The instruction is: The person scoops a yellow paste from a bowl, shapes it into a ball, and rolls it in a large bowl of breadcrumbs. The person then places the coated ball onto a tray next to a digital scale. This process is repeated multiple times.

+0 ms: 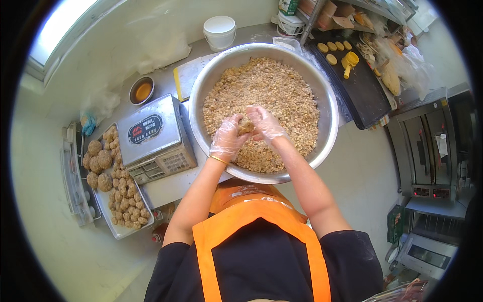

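A wide steel bowl (328, 109) holds a loose, crumbly mixture of chopped nuts and grains (271, 83). Over its near half, my left hand (227, 139) in a clear plastic glove grips a rounded clump of the mixture (245, 126). From the other side my right hand (267, 124), gloved the same way, cups the clump with curled fingers. Part of the clump is hidden by the fingers. Left of the bowl stands a metal weighing scale (151, 124). Beyond it a metal tray (120, 231) carries many small balls (128, 204) and several larger ones (104, 159).
A small bowl of amber liquid (143, 91) sits behind the scale. A lidded white bucket (219, 32) stands at the back. On the right, a black baking tray (362, 94) bears several pale round cakes (331, 59) and a yellow mould (350, 62). An oven (426, 147) stands farther right.
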`<action>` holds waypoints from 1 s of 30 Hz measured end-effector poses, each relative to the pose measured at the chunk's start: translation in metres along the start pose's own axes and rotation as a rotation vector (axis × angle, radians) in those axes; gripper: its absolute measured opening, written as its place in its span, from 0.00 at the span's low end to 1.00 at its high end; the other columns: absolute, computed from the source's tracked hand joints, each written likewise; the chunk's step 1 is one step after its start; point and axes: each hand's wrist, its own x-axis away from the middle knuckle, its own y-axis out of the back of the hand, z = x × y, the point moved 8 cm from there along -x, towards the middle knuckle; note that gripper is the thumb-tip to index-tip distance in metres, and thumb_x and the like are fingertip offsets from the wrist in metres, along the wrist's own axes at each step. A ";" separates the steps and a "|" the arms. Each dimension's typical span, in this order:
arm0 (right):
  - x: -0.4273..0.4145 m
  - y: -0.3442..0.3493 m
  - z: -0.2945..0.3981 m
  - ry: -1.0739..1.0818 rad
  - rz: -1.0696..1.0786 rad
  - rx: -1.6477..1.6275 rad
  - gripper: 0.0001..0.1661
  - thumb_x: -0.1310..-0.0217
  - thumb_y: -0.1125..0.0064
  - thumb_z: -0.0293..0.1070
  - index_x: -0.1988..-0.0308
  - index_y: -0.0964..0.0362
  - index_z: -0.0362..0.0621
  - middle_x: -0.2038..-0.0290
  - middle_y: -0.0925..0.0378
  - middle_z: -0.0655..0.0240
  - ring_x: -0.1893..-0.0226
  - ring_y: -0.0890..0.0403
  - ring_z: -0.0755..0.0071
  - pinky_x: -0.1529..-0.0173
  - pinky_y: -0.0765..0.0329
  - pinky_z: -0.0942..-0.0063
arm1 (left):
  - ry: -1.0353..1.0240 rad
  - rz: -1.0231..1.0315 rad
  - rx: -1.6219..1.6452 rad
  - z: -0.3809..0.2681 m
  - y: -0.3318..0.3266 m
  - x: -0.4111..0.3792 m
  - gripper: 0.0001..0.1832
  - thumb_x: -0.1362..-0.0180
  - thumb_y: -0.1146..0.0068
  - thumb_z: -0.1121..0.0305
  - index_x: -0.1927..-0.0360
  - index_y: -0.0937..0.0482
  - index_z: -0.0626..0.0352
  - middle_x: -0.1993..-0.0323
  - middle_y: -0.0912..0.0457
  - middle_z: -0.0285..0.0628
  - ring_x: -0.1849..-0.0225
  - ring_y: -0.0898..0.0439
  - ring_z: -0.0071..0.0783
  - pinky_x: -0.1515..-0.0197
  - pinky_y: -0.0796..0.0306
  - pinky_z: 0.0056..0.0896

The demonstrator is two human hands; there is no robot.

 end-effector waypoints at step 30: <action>-0.012 -0.019 -0.059 -0.311 -0.147 -0.983 0.18 0.24 0.47 0.43 0.42 0.29 0.47 0.46 0.22 0.64 0.48 0.19 0.63 0.45 0.16 0.54 | -0.379 0.143 -0.535 -0.041 -0.025 0.012 0.35 0.41 0.36 0.61 0.29 0.28 0.53 0.22 0.37 0.43 0.24 0.36 0.57 0.26 0.41 0.70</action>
